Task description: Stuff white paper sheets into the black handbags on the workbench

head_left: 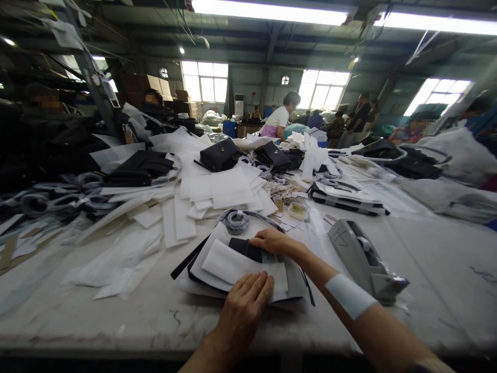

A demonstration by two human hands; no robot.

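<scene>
A black bag [191, 273] lies flat before me on the table, mostly hidden under white sheets, with dark strap ends sticking out at both sides. Across it rests a white foam sheet [225, 263]. My left hand [248, 295] presses on that sheet's near edge, fingers stretched out and close together. Over the bag's far side, my right hand [274, 241] has its fingers bent at the edge of a black flap [246, 249], closed on it as far as I can see. Just behind the bag sits a wrapped grey coil [235, 221], which looks like a handle.
To the right stands a grey tape dispenser [355, 259]. White foam sheets [223, 187] are heaped beyond the bag, with black bags [220, 154] on top. Wrapped grey rings [34, 203] pile up at the left. A person in a white top [277, 122] is across the room.
</scene>
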